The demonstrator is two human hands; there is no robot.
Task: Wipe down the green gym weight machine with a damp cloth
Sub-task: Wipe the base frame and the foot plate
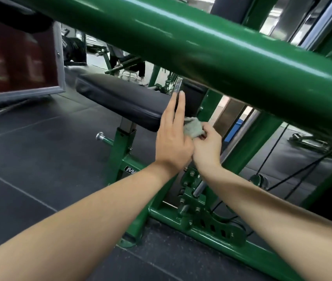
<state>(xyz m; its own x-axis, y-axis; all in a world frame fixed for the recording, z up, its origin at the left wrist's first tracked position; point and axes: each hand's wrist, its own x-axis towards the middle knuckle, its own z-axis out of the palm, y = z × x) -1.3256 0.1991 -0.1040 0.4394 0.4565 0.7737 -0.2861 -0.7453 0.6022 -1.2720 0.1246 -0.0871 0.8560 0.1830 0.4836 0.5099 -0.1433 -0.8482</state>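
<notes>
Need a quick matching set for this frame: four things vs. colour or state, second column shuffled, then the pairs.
1. cloth
2. seat pad
3. left hand
4. top tube

A. fingers straight
B. shiny green
C. bunched, grey-green, gripped by the right hand
D. black, padded

Pairs: 1-C, 2-D, 3-A, 4-B

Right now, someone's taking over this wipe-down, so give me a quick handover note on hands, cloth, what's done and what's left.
Left hand: open, fingers straight, beside the black seat pad.
Right hand: grips the bunched cloth, just below the big green bar, near the machine's upright.
Done: cannot tell from this view which parts are wiped.
Left: the bar, the lower frame and the seat post, to be safe.
</notes>
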